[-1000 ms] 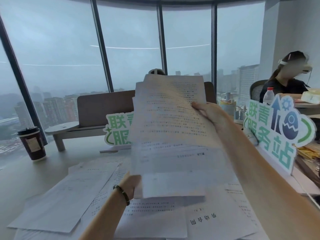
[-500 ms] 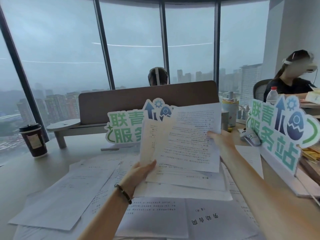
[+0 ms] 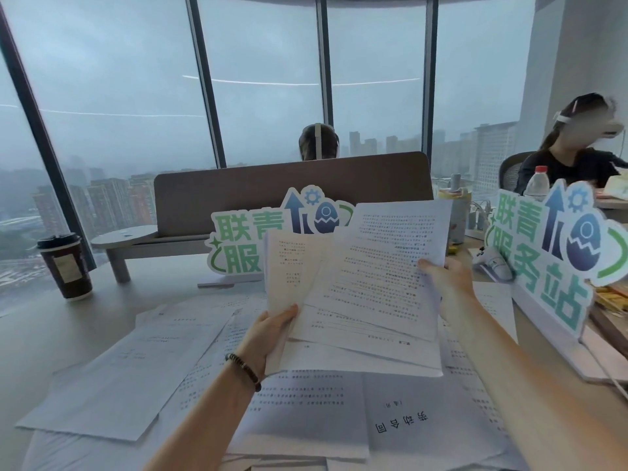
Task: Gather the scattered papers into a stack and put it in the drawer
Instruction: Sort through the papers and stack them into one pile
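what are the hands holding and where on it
A loose sheaf of papers: left hand grips its lower left corner, right hand its right edge.

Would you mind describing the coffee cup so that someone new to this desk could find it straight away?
Start at the tall windows behind the desk and look to the desk's far left edge. There the coffee cup stands upright, apart from the scattered papers. It is the only dark brown thing there, with a black lid and a pale label.
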The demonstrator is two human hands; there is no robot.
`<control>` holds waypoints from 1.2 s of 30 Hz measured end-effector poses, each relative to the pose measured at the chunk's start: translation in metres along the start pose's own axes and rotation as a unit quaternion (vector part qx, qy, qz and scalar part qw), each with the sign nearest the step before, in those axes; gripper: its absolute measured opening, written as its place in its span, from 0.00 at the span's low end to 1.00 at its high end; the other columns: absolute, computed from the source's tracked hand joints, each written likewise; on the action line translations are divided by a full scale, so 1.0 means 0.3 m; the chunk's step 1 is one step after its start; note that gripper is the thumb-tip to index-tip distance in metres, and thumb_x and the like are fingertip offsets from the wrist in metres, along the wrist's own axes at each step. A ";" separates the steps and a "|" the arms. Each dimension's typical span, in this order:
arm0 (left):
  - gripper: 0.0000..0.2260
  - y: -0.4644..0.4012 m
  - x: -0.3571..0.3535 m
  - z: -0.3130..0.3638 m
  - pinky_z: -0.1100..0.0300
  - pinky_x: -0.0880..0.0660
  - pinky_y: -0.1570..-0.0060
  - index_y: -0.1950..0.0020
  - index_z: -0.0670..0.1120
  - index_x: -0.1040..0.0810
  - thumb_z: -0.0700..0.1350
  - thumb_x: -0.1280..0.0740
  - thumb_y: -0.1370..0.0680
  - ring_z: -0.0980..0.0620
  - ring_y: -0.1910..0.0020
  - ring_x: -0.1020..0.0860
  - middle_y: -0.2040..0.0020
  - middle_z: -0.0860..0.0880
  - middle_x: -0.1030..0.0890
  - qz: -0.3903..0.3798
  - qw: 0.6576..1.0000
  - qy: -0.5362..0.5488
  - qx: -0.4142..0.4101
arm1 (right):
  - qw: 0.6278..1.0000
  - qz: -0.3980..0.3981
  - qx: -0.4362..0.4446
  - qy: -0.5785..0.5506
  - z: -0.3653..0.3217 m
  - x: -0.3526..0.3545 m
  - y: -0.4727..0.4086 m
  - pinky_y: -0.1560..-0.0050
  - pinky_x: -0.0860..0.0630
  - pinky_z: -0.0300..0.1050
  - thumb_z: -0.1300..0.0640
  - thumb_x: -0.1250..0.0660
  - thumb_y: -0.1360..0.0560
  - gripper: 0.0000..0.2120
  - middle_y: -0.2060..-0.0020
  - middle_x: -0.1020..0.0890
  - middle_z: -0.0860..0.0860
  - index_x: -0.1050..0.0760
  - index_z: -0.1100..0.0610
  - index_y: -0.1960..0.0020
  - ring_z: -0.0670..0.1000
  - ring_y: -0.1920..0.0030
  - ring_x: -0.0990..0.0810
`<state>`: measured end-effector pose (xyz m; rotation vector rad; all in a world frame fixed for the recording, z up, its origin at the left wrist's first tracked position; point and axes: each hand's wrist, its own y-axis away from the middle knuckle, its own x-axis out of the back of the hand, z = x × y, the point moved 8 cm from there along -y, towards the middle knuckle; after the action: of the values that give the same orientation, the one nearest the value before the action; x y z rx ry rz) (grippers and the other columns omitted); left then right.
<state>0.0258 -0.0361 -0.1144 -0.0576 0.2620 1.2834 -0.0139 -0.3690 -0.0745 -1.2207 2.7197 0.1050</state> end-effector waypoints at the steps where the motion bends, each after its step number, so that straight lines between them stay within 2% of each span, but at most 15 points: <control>1: 0.07 -0.002 0.006 0.001 0.54 0.18 0.70 0.46 0.40 0.21 0.43 0.35 0.20 0.44 0.66 0.16 0.59 0.42 0.14 0.008 1.000 0.003 -0.003 | 1.000 -0.001 -0.003 -0.001 0.005 0.004 -0.001 0.47 0.20 0.57 0.62 0.29 0.25 0.07 0.49 0.16 0.58 0.20 0.59 0.47 0.60 0.51 0.17; 3: 0.09 -0.004 0.021 0.003 0.50 0.17 0.62 0.44 0.40 0.21 0.43 0.34 0.20 0.41 0.60 0.16 0.55 0.41 0.14 0.023 1.000 0.016 -0.012 | 1.000 -0.008 -0.009 -0.002 0.008 0.007 0.000 0.54 0.20 0.51 0.63 0.27 0.26 0.09 0.50 0.16 0.57 0.20 0.59 0.46 0.58 0.54 0.17; 5: 0.13 -0.007 0.036 0.004 0.45 0.19 0.54 0.40 0.39 0.22 0.43 0.33 0.21 0.39 0.53 0.17 0.49 0.39 0.15 0.041 0.999 0.025 -0.020 | 1.000 -0.016 -0.014 0.007 0.010 0.008 0.004 0.56 0.22 0.49 0.65 0.26 0.27 0.13 0.51 0.17 0.56 0.21 0.59 0.43 0.57 0.56 0.17; 8: 0.13 -0.004 0.050 0.004 0.44 0.19 0.53 0.38 0.40 0.22 0.44 0.33 0.21 0.38 0.51 0.17 0.47 0.39 0.16 0.063 0.997 0.025 -0.028 | 0.999 -0.034 -0.024 0.032 0.027 0.002 0.013 0.56 0.21 0.50 0.70 0.27 0.29 0.16 0.50 0.16 0.58 0.20 0.62 0.42 0.60 0.53 0.17; 11: 0.12 -0.001 0.051 0.005 0.43 0.19 0.53 0.39 0.41 0.22 0.44 0.34 0.20 0.38 0.51 0.18 0.48 0.40 0.16 0.072 0.996 0.030 -0.032 | 0.997 -0.049 -0.048 0.023 0.052 -0.019 0.030 0.62 0.21 0.48 0.72 0.29 0.28 0.11 0.53 0.16 0.60 0.20 0.64 0.48 0.59 0.58 0.17; 13: 0.11 0.005 0.043 0.008 0.47 0.19 0.58 0.41 0.41 0.22 0.45 0.35 0.20 0.40 0.55 0.17 0.51 0.42 0.15 0.073 0.996 0.034 -0.035 | 0.995 -0.059 -0.076 0.024 0.071 -0.040 0.048 0.65 0.22 0.48 0.71 0.30 0.27 0.07 0.56 0.17 0.59 0.21 0.63 0.50 0.58 0.61 0.17; 15: 0.11 0.010 0.034 0.008 0.46 0.18 0.59 0.43 0.43 0.20 0.48 0.35 0.20 0.41 0.57 0.17 0.54 0.43 0.14 0.070 0.997 0.029 -0.035 | 0.989 -0.084 -0.112 0.038 0.109 -0.067 0.062 0.58 0.19 0.54 0.66 0.30 0.25 0.06 0.54 0.16 0.59 0.21 0.64 0.48 0.60 0.57 0.16; 17: 0.15 0.009 0.023 0.009 0.39 0.20 0.51 0.42 0.44 0.20 0.53 0.34 0.21 0.39 0.52 0.16 0.50 0.43 0.14 0.053 0.998 0.021 -0.036 | 0.984 -0.107 -0.131 0.051 0.144 -0.085 0.069 0.45 0.20 0.60 0.63 0.28 0.25 0.11 0.51 0.15 0.60 0.21 0.65 0.45 0.61 0.51 0.16; 19: 0.18 0.003 0.011 0.008 0.36 0.22 0.46 0.41 0.45 0.20 0.57 0.33 0.23 0.39 0.48 0.16 0.47 0.43 0.15 0.037 0.999 0.004 -0.038 | 0.983 -0.117 -0.126 0.062 0.161 -0.095 0.059 0.40 0.22 0.61 0.63 0.26 0.28 0.14 0.49 0.15 0.60 0.20 0.64 0.44 0.61 0.49 0.16; 22: 0.15 -0.002 -0.001 0.000 0.39 0.21 0.48 0.43 0.45 0.19 0.53 0.31 0.23 0.40 0.49 0.16 0.48 0.43 0.14 0.020 0.999 -0.015 -0.031 | 0.988 -0.115 -0.094 0.045 0.139 -0.099 0.064 0.42 0.21 0.60 0.68 0.28 0.27 0.11 0.50 0.15 0.58 0.20 0.63 0.45 0.60 0.51 0.15; 26: 0.15 -0.002 -0.015 -0.018 0.45 0.19 0.48 0.40 0.39 0.20 0.44 0.29 0.24 0.40 0.48 0.16 0.47 0.40 0.15 -0.016 0.999 -0.046 -0.018 | 0.989 -0.122 -0.068 0.049 0.116 -0.104 0.058 0.47 0.20 0.63 0.72 0.31 0.28 0.14 0.51 0.15 0.58 0.20 0.61 0.45 0.62 0.52 0.15; 29: 0.15 0.005 -0.029 -0.022 0.46 0.18 0.50 0.39 0.37 0.21 0.41 0.30 0.23 0.40 0.49 0.16 0.47 0.40 0.15 -0.042 0.995 -0.088 -0.025 | 0.988 -0.127 -0.067 0.050 0.119 -0.123 0.065 0.50 0.19 0.57 0.68 0.33 0.26 0.10 0.52 0.15 0.58 0.20 0.57 0.47 0.61 0.52 0.16; 31: 0.14 0.011 -0.043 -0.019 0.45 0.19 0.49 0.38 0.38 0.22 0.41 0.31 0.23 0.40 0.48 0.16 0.46 0.40 0.15 -0.063 0.992 -0.102 -0.031 | 0.988 -0.131 -0.062 0.055 0.123 -0.143 0.083 0.50 0.19 0.55 0.63 0.34 0.24 0.09 0.51 0.15 0.56 0.21 0.55 0.45 0.60 0.51 0.16; 34: 0.14 0.013 -0.053 -0.016 0.41 0.20 0.47 0.39 0.39 0.22 0.42 0.31 0.23 0.39 0.48 0.17 0.46 0.39 0.16 -0.078 0.990 -0.114 -0.038 | 0.987 -0.145 -0.046 0.056 0.119 -0.167 0.107 0.45 0.20 0.60 0.57 0.32 0.27 0.18 0.47 0.16 0.54 0.26 0.54 0.37 0.58 0.48 0.17; 36: 0.14 0.015 -0.057 -0.006 0.39 0.21 0.46 0.39 0.39 0.22 0.43 0.30 0.23 0.39 0.47 0.17 0.46 0.39 0.16 -0.080 0.989 -0.110 -0.055 | 0.987 -0.154 -0.035 0.040 0.101 -0.171 0.116 0.47 0.20 0.59 0.59 0.31 0.27 0.22 0.45 0.18 0.54 0.32 0.55 0.34 0.58 0.47 0.18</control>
<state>0.0169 -0.0511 -0.1117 -0.0289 -0.0037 1.1322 -0.0030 -0.3042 -0.0956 -1.6825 2.5723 0.1174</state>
